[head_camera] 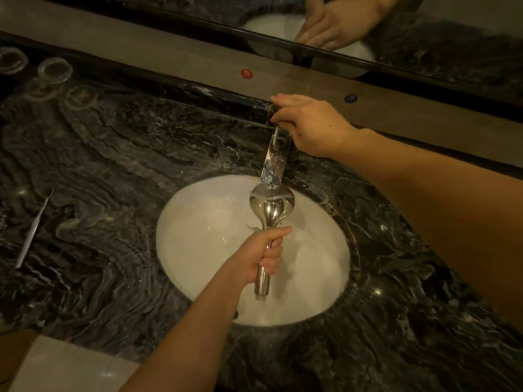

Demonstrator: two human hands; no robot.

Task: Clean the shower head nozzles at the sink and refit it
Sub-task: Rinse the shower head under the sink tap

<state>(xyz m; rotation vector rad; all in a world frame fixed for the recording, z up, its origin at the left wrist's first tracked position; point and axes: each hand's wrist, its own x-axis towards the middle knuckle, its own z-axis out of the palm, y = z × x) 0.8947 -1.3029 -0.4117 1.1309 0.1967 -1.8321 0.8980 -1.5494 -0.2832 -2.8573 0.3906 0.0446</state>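
Holding the chrome shower head (271, 206) over the white round sink basin (319, 278).
We are gripping its handle with our left hand (261, 256); our right hand (308, 123) is grasping the chrome tap (276, 159).

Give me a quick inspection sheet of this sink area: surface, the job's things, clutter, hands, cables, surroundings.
Surface: dark marbled counter, looks wet; white basin set into it.
Job's things: chrome shower head held under the faucet spout, back side up.
Clutter: thin metal tool lying left; several small glass dishes at far left.
Hands: left hand gripping the shower handle; right hand on the faucet top.
Cables: nothing seen.
Surroundings: mirror behind, red dot and blue dot on the ledge.
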